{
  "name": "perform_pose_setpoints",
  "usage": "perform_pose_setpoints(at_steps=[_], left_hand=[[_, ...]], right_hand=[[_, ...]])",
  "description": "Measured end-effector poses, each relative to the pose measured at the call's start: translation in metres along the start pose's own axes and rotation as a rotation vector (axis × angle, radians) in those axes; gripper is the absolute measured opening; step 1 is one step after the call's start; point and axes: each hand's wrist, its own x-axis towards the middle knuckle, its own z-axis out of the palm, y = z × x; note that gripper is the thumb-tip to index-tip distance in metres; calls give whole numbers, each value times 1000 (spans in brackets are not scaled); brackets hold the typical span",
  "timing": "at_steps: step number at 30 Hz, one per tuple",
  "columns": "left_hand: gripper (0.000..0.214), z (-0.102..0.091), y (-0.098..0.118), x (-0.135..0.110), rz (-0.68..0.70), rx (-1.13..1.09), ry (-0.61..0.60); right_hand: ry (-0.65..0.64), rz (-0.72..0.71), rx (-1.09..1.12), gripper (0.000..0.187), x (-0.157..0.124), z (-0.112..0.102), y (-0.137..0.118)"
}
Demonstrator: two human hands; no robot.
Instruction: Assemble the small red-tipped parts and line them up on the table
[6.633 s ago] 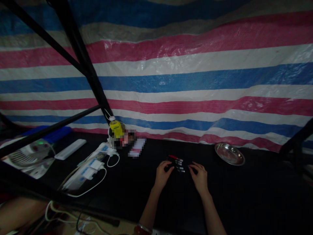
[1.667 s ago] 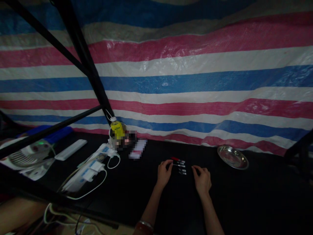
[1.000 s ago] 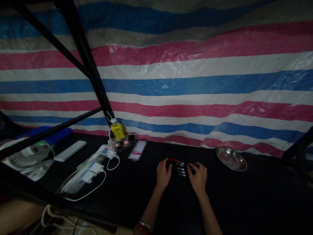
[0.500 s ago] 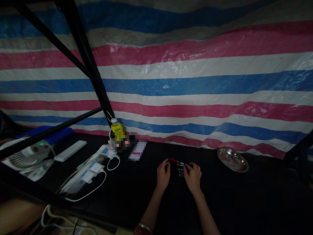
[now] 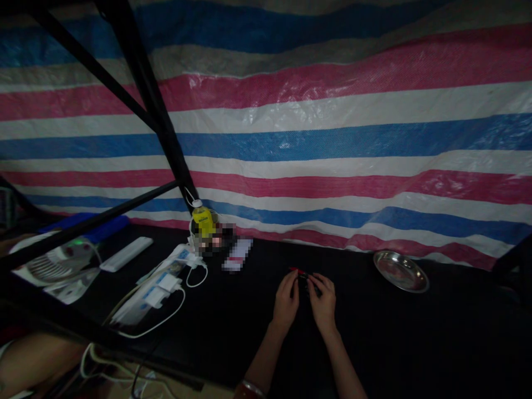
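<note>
Red pen-like item (image 5: 301, 272) between left grip (image 5: 286, 296), right grip (image 5: 324, 302).

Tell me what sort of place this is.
Probably a makeshift workspace: striped plastic sheeting hangs behind a black tabletop, black bars rise at its sides, and a power strip lies on it.
</note>
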Motion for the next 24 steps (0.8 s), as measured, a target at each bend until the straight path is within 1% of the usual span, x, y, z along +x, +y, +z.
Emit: perform_pose_setpoints(at_steps=[2, 4, 6, 8, 11, 13, 17, 22, 24], left_hand=[[33, -1, 3, 1, 4, 108, 32], [31, -3, 2, 3, -45, 190, 94], [30, -4, -2, 6, -112, 220, 135], [30, -4, -6, 8, -183, 219, 118], [29, -3, -9, 9, -255, 213, 52], [28, -3, -8, 9, -250, 208, 12], [26, -3, -4, 7, -186, 199, -42], [25, -4, -2, 7, -169, 178, -35], [25, -4, -2, 8, -166, 177, -35]], right_hand=[[28, 38, -52, 36, -2, -1, -1], [81, 118, -148, 36, -3, -6, 1], [116, 194, -250, 37, -3, -15, 5], [111, 244, -342, 36, -3, -23, 10], [85, 277, -435, 34, -4, -30, 17], [73, 274, -468, 34, -5, -31, 19], [46, 274, -493, 35, -4, -29, 20], [-3, 311, -452, 31, 0, -29, 25], [-26, 305, -409, 29, 2, -30, 27]])
